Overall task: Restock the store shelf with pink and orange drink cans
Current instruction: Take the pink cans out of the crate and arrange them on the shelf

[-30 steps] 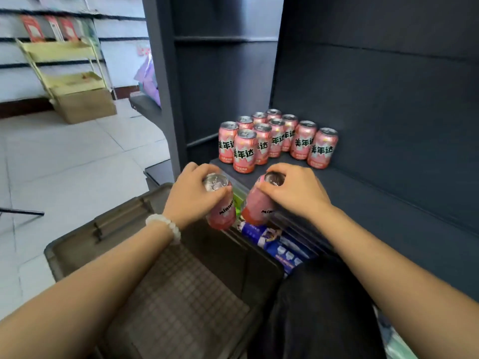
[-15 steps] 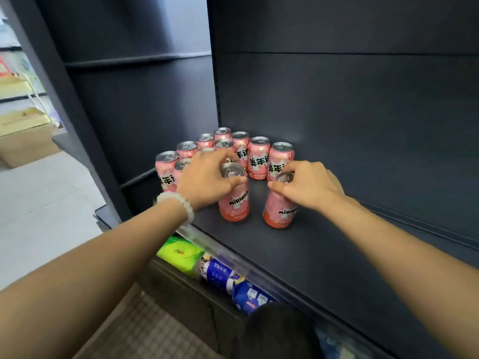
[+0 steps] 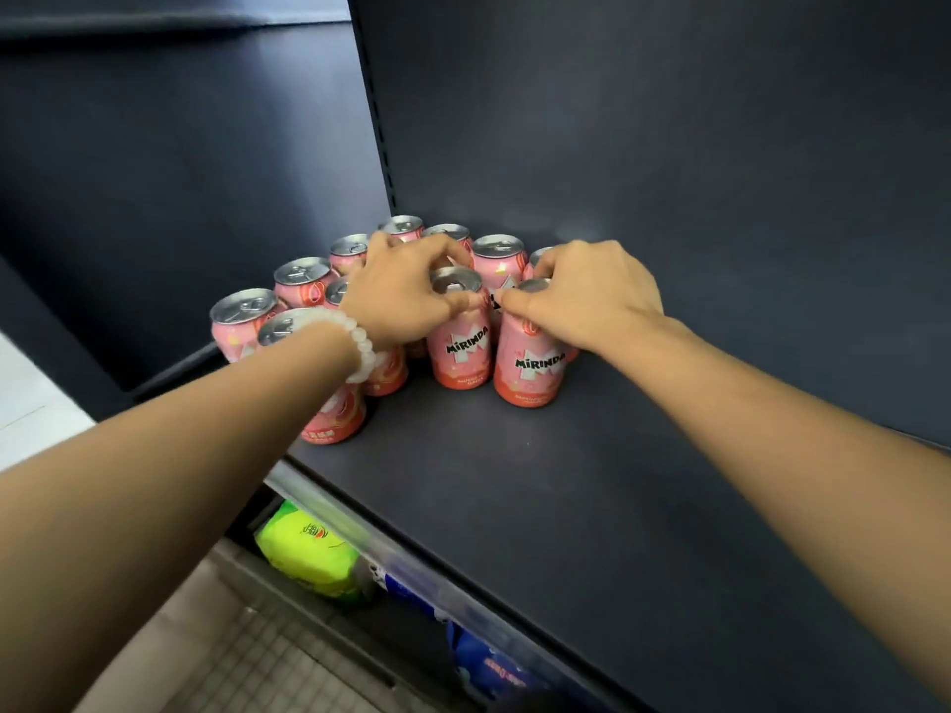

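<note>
Two pink-and-orange Mirinda cans stand upright on the dark shelf [image 3: 592, 486]. My left hand [image 3: 406, 295], with a white bead bracelet on the wrist, grips the top of the left can [image 3: 459, 347]. My right hand [image 3: 586, 295] grips the top of the right can [image 3: 530, 367]. Both cans touch the shelf surface and sit at the front of a cluster of several like cans [image 3: 301, 280] that fills the shelf's back left corner.
The shelf's dark back wall [image 3: 669, 146] rises just behind the cans, and a vertical divider [image 3: 375, 120] stands at the left. Below the shelf's front edge lie a lime green pack [image 3: 309, 553] and blue packs [image 3: 489, 666]. A brown crate [image 3: 247, 656] sits at the bottom left.
Both hands carried a can each up from the crate onto the shelf, then pushed them back against the cluster. The view moved closer to the shelf.
</note>
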`<action>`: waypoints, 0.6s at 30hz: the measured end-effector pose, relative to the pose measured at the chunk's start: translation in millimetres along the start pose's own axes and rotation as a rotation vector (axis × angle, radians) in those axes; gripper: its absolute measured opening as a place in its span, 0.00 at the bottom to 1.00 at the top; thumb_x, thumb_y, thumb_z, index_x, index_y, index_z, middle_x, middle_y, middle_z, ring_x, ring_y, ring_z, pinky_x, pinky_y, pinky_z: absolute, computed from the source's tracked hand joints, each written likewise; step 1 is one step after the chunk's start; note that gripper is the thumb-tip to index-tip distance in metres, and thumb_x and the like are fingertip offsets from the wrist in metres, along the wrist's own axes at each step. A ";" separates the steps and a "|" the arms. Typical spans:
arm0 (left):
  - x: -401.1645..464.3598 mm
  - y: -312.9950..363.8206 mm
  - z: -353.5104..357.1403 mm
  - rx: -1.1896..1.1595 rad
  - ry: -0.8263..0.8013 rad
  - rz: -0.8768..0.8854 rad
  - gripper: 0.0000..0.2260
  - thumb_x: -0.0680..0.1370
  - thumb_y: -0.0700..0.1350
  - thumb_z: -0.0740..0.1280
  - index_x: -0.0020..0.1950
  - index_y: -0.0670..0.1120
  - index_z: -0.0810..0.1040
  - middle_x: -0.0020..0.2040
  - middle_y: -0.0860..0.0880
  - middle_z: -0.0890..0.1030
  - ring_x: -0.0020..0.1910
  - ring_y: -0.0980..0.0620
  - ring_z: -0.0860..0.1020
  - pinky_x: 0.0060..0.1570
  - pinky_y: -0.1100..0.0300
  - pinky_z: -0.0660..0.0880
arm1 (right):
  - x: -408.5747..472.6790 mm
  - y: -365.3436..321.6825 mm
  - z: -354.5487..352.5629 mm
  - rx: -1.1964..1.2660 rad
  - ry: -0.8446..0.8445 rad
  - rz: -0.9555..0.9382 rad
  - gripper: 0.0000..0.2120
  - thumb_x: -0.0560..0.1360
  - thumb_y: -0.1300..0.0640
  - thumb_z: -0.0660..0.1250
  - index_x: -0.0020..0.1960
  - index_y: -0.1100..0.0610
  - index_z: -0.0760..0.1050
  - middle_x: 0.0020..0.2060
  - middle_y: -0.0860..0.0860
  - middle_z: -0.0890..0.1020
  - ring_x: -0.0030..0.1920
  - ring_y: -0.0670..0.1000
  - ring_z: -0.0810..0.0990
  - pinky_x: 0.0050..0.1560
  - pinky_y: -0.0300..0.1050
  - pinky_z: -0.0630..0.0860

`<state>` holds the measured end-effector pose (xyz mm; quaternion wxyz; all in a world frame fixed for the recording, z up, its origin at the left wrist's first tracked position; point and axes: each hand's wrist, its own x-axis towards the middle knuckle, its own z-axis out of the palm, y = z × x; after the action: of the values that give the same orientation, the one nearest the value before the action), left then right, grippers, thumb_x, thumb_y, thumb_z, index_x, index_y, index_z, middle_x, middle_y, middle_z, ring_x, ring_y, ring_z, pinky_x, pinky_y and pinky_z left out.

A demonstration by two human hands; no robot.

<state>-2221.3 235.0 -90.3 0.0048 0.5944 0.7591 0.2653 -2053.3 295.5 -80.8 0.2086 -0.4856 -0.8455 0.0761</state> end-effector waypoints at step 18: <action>7.4 -0.8 -7.7 0.011 -0.050 -0.019 0.25 0.68 0.59 0.73 0.62 0.53 0.75 0.58 0.53 0.78 0.63 0.49 0.64 0.56 0.61 0.57 | -8.8 12.4 -10.4 0.015 -0.111 -0.215 0.24 0.68 0.38 0.66 0.62 0.43 0.74 0.57 0.47 0.73 0.58 0.53 0.75 0.51 0.47 0.72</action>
<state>-2226.6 238.5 -81.7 0.0228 0.5935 0.7660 0.2460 -2035.3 293.6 -78.0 0.1722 -0.3855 -0.9023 0.0865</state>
